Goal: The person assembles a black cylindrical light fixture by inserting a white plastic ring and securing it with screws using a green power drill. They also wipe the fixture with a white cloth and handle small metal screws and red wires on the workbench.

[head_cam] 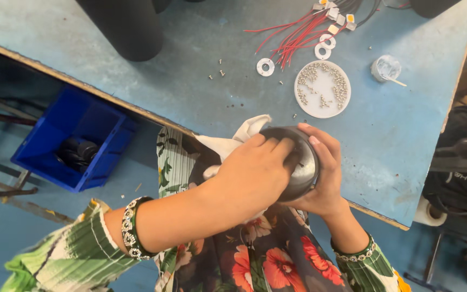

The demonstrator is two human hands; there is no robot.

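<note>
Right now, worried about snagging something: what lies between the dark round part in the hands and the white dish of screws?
Head view: only bare blue table and one loose screw separate dark round part from white dish.

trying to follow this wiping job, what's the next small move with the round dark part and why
Probably turn the round dark part a little in the right hand so the left hand can rub a fresh patch. The left hand lies over its top with the white cloth bunched behind it, while the right hand cups it from the far side, so only part of the surface is within reach.
</note>
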